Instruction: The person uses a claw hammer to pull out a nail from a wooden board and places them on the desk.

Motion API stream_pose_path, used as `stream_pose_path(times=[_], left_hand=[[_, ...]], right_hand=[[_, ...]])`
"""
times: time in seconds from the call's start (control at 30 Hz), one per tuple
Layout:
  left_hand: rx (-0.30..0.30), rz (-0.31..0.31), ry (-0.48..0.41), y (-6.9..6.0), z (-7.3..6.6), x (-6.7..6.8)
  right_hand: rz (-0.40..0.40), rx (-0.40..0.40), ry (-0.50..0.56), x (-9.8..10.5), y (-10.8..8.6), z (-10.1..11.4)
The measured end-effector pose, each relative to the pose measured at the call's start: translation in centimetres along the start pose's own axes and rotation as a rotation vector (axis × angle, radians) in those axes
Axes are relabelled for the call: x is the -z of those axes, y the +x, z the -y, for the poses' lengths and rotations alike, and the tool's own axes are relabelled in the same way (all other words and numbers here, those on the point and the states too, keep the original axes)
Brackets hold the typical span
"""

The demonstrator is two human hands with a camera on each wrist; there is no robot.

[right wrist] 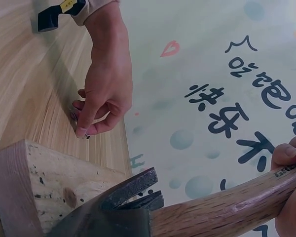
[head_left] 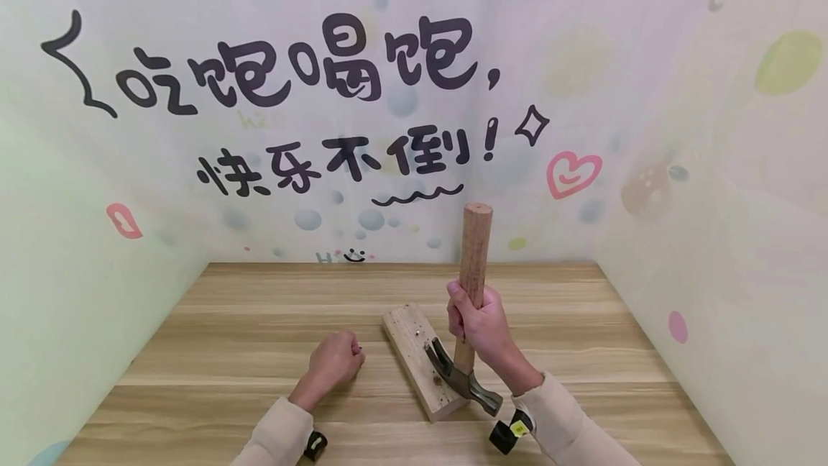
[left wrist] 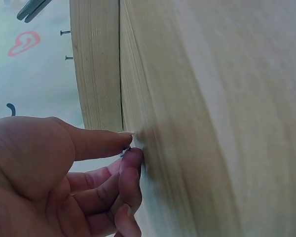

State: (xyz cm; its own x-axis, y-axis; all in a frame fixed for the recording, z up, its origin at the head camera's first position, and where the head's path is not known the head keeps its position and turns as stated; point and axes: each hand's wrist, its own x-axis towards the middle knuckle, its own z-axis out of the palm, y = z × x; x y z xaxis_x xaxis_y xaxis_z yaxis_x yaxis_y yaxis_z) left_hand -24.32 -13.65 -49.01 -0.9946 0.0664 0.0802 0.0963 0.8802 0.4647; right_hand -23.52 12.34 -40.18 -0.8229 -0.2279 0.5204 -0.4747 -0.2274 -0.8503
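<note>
My right hand grips a claw hammer by its wooden handle. The handle stands upright with the head down, and the claw is over a short wooden board. Two nails stick out of the board's face in the left wrist view. To the left of the board, my left hand is low over the table, thumb and forefinger pinching a small nail. Most of that nail is hidden by the fingertips. Dark holes and marks dot the board in the right wrist view.
The wood-grain table is bounded by a printed back wall and pale side walls. Each wrist wears a black camera, the right one close to the hammer head.
</note>
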Motion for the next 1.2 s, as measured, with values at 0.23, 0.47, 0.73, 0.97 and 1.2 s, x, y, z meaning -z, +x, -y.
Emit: stream_pose_path(times=[0.23,0.47,0.73,0.97,1.2], left_hand=[[0.012,0.033,-0.012,0.2,0.0,-0.3],[0.020,0.067,-0.022,0.9,-0.6,0.1],[0.012,-0.011,-0.016,3.5,-2.4,0.0],[-0.048,-0.071,-0.031,5.3,-4.1,-1.5],[-0.040,-0.049,-0.016,6.8,-4.9,-3.0]], right_hand=[[-0.007,0.012,-0.005,0.1,-0.1,0.1],[-0.013,0.012,-0.005,0.3,-0.1,0.1],[-0.025,-0.003,-0.028,0.2,-0.2,0.2],[-0.017,-0.012,-0.033,0.1,-0.2,0.0],[-0.021,-0.087,-0.051,0.0,0.5,0.1]])
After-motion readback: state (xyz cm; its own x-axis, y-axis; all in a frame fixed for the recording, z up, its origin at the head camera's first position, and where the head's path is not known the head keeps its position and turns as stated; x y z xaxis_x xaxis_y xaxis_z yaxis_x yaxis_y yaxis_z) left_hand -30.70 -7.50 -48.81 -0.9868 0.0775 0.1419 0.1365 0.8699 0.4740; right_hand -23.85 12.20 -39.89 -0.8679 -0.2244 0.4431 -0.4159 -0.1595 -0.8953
